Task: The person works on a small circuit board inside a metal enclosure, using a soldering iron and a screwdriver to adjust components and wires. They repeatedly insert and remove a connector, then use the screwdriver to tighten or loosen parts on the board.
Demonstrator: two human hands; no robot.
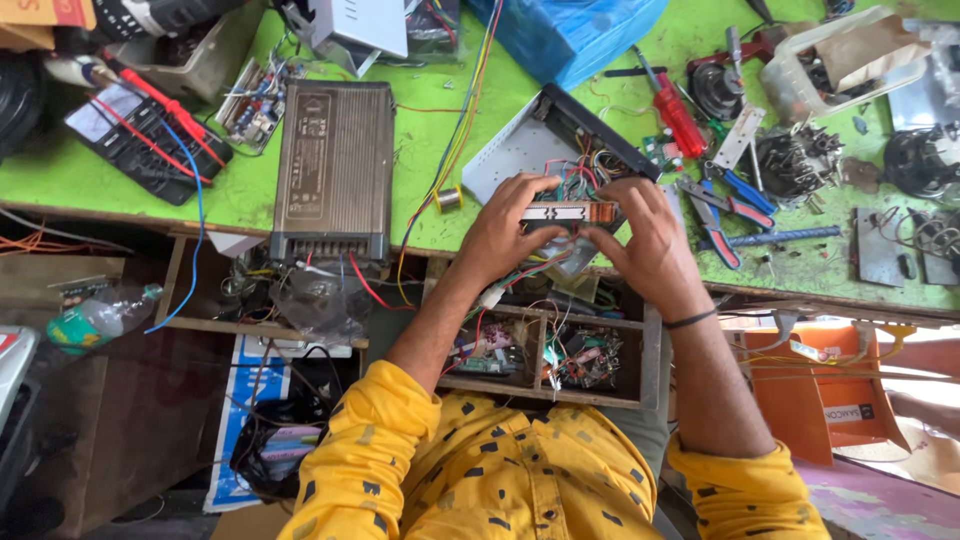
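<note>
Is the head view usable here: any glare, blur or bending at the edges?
Head view: even daylight, hands and the small board between them sharp; green bench edge bows from wide-angle distortion; bottom right corner washed out; space under the bench dark and hard to read.

I see a narrow, long component with a white patterned face and an orange-brown end point(568, 212), lying level across the view. It sits over the open grey metal device case with a black edge point(520, 150), which rests tilted on the green table near its front edge, with many coloured wires point(578, 176) coming out from it.
</note>
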